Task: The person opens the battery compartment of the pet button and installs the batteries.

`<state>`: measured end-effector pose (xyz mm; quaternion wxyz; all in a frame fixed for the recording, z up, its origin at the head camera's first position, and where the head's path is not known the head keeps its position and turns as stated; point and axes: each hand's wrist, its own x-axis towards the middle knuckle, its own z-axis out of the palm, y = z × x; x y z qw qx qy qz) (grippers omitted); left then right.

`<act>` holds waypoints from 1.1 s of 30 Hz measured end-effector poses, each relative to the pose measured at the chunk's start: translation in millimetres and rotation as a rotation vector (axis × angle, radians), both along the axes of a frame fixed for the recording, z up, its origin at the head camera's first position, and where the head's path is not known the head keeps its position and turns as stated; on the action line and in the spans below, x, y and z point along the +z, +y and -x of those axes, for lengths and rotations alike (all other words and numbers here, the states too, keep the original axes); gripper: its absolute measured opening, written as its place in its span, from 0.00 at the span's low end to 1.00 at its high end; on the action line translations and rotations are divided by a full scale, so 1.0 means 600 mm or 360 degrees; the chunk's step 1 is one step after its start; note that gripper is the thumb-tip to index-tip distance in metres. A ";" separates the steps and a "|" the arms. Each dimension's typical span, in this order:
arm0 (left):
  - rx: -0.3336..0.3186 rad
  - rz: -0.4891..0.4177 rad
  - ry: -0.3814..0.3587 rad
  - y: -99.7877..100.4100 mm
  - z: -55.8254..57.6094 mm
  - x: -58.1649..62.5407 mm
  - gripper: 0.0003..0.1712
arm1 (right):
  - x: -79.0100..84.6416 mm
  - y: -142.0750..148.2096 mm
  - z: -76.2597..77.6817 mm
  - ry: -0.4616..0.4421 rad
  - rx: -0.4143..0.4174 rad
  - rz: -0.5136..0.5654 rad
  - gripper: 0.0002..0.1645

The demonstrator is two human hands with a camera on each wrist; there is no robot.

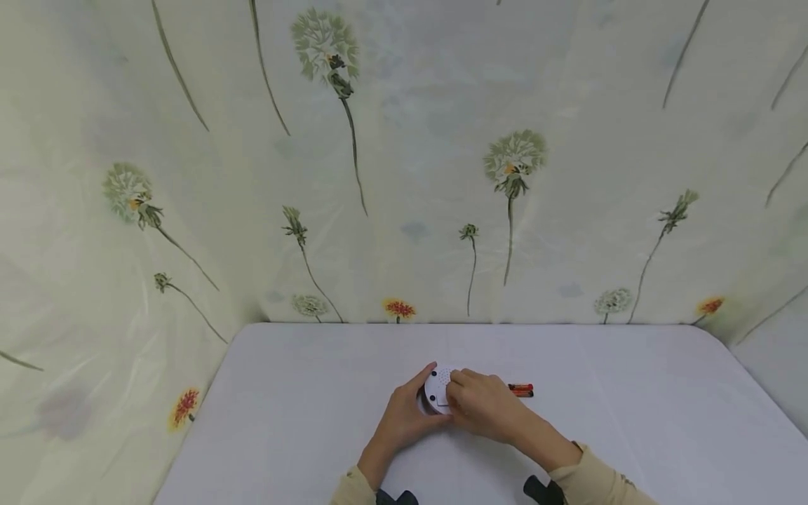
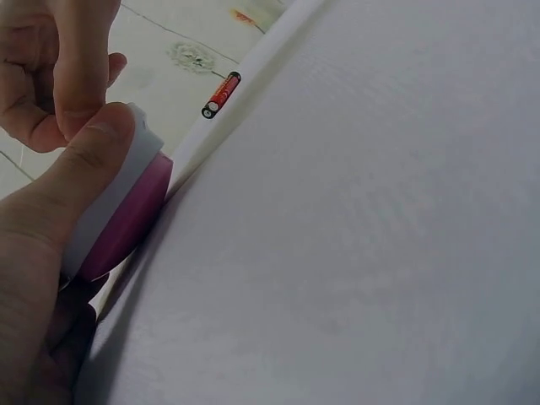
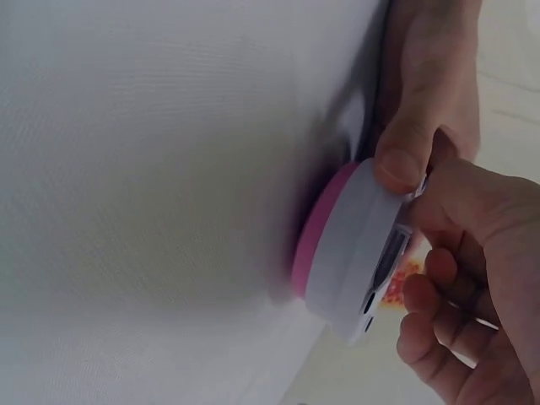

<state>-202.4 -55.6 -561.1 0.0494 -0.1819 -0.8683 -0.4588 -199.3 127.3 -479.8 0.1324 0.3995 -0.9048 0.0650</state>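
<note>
A round device (image 1: 438,390) with a white back, small round holes, dark feet and a pink underside rests on the table. My left hand (image 1: 406,414) grips it by the rim, the thumb on the near edge. In the left wrist view the pink part (image 2: 133,215) faces the cloth. My right hand (image 1: 485,407) is over the white back with bent fingers. A dark rectangular opening (image 3: 391,257) shows beside its fingertips in the right wrist view; whether they pinch something is hidden. Red-and-black batteries (image 1: 521,390) lie just right of the right hand.
A white cloth covers the table (image 1: 303,393). Behind it and at the left hangs a pale curtain (image 1: 416,175) printed with dandelions. Dark wrist straps (image 1: 544,489) show at the lower edge of the head view.
</note>
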 end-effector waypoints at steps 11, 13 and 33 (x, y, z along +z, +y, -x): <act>-0.0006 -0.0005 -0.0019 0.001 0.003 0.001 0.58 | 0.010 0.019 -0.008 -0.0045 -0.0034 0.0063 0.08; -0.0005 0.0005 -0.0030 0.001 0.004 -0.001 0.59 | 0.014 0.025 -0.013 -0.0031 -0.0067 0.0087 0.09; 0.0008 0.0003 -0.0068 0.002 0.000 -0.004 0.62 | 0.022 0.074 -0.076 -0.0078 -0.0227 0.0151 0.12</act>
